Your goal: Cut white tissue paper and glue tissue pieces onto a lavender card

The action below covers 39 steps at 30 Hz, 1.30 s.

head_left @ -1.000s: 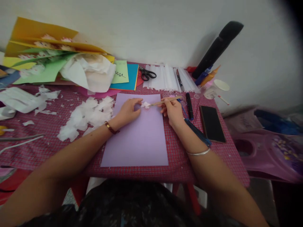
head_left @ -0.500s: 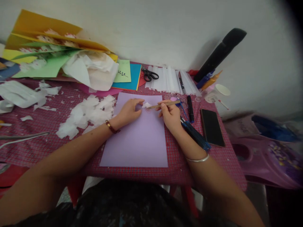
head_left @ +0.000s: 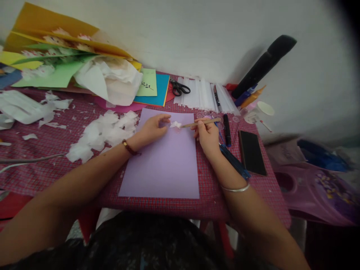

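Observation:
A purple sheet of paper (head_left: 163,165) lies on the checked tablecloth in front of me. Near its top edge rests a small crumpled white paper piece (head_left: 176,124). My left hand (head_left: 155,129) is just left of that piece, resting on the sheet, with thumb and fingers apart and nothing between them. On the right, my right hand (head_left: 207,135) pinches a thin wooden stick (head_left: 197,123), whose tip points left and reaches the white piece or stops right beside it.
White tissue pieces (head_left: 102,135) are heaped left of the sheet. Black scissors (head_left: 180,88) and white sticks (head_left: 199,94) lie behind it. A black marker (head_left: 227,130), a phone (head_left: 252,152) and a white cup (head_left: 258,110) are at the right. Folded coloured papers (head_left: 56,26) stand back left.
My right hand has drawn back a little to the right with the stick. The white piece shows more openly between my hands. The camera view has shifted slightly.

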Motion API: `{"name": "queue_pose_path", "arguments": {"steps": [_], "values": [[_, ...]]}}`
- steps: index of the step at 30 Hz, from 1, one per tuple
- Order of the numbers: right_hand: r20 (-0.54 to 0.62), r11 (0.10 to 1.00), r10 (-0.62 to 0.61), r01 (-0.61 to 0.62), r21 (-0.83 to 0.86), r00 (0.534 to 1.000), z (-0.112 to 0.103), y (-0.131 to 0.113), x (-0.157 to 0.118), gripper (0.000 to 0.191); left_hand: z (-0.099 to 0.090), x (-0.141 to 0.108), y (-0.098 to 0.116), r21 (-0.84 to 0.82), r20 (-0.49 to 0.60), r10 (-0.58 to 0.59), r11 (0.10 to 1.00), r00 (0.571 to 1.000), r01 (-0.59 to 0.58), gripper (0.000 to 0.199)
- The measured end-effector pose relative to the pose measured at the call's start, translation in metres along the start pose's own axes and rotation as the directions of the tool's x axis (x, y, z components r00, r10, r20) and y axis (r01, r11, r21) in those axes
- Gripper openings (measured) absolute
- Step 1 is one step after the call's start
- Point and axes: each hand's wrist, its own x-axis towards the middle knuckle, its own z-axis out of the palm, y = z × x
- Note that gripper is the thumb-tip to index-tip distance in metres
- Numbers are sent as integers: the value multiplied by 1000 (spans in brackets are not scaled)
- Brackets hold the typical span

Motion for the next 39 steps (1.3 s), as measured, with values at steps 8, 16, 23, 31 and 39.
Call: {"name": "queue_pose_path", "arguments": {"steps": [8, 16, 23, 31, 39], "values": [[-105, 900, 320, -267, 344, 942, -8, -3, 10, 14, -96, 1, 11, -341, -178, -164, 935, 970, 96, 9], [-86, 886, 312, -257, 385, 946, -11, -4, 9, 16, -121, -18, 13, 314, 346, -143, 949, 927, 30, 11], [-102, 891, 312, -254, 375, 945, -8, -5, 10, 23, -96, -20, 15, 672, 464, -196, 714, 864, -199, 19], [-92, 886, 316, -258, 386, 944, -8, -9, 9, 24, -93, -13, 4, 500, 515, -140, 850, 846, -164, 6], [-89, 883, 326, -270, 384, 941, -6, -13, 8, 25, -103, -16, 14, 489, 489, -156, 864, 858, -122, 9]]}}
